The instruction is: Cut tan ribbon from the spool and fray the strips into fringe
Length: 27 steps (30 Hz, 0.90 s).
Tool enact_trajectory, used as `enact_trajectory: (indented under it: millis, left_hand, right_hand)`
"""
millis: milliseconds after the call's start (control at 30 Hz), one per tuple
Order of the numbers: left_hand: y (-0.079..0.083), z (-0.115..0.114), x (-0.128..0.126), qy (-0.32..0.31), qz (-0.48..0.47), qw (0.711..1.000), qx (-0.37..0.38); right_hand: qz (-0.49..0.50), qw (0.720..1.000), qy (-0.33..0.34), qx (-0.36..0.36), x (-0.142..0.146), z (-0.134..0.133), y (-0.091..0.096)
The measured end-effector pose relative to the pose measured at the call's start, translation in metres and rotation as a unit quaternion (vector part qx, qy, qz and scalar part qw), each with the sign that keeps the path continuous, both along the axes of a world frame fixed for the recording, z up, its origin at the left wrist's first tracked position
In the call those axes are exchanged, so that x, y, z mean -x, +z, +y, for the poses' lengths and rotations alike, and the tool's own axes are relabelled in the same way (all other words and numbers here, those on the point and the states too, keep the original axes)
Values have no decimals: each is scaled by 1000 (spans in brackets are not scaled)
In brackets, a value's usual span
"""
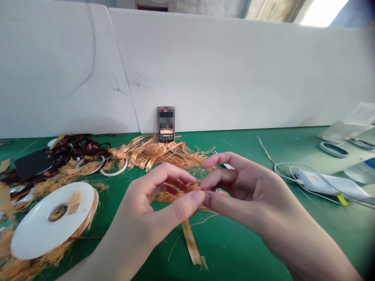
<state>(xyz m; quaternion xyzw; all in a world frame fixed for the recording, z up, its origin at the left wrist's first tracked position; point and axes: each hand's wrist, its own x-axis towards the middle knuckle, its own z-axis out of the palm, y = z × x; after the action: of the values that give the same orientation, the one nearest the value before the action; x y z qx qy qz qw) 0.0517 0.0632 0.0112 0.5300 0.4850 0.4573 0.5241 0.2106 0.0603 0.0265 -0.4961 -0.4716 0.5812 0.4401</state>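
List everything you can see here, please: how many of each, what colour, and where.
spool: one, white with orange ribbon, front left
frayed ribbon pile: one, orange, behind the hands
ribbon tangle: one, dark brown, far left
rings: two, white, beside the tangle
device: one, dark, blurred, against the board
power bank: one, white, cabled, right
plastic bags: at least two, clear, far right
mat: one, green, under everything
board: two panels, white, behind the mat
ribbon strip: one, orange, hanging from the fingers
left hand: one, pinching the strip
right hand: one, pinching the strip
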Motion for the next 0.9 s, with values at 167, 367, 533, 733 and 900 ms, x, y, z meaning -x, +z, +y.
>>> enact_trajectory:
  millis: [167, 367, 533, 733, 900]
  left_hand:
    - [1, 2, 6, -13, 20, 1000, 18]
    - [-1, 2, 10, 61, -25, 998, 15]
    - [-1, 4, 10, -6, 9, 1000, 2]
    - [-2, 4, 13, -47, 61, 997, 22]
    - [1, 1, 7, -21, 54, 997, 42]
  right_hand:
    - [1, 1000, -15, 27, 2, -2, 5]
    - [45, 998, -25, 47, 3, -3, 10]
    - [51, 998, -22, 28, 2, -3, 8]
    - [57, 998, -14, 2, 1, -1, 3]
    - [-5, 997, -62, -48, 5, -3, 0]
